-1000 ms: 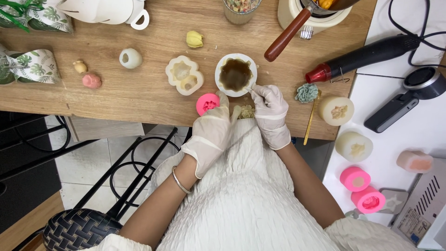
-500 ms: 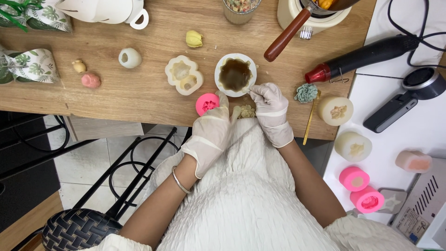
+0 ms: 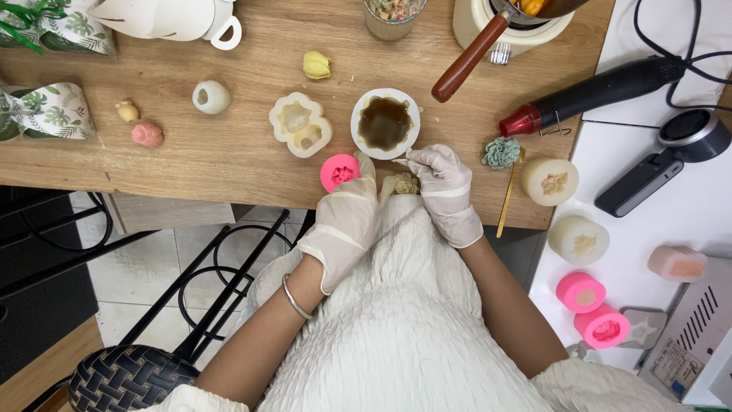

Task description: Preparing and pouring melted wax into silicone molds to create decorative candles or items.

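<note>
My gloved left hand (image 3: 345, 221) and right hand (image 3: 446, 191) meet at the near edge of the wooden table (image 3: 191, 156), both in a narrow grip on a small, lumpy cream flower (image 3: 402, 184) of waxy look, pinched between the fingertips. Just beyond it stands a round white mould (image 3: 385, 123) of glossy brown liquid. A ribbed pink mould (image 3: 338, 171) touches my left glove.

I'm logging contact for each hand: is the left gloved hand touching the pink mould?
Cannot tell. In the head view the left hand overlaps the edge of the pink mould from above, so neither contact nor gap shows plainly.
</note>
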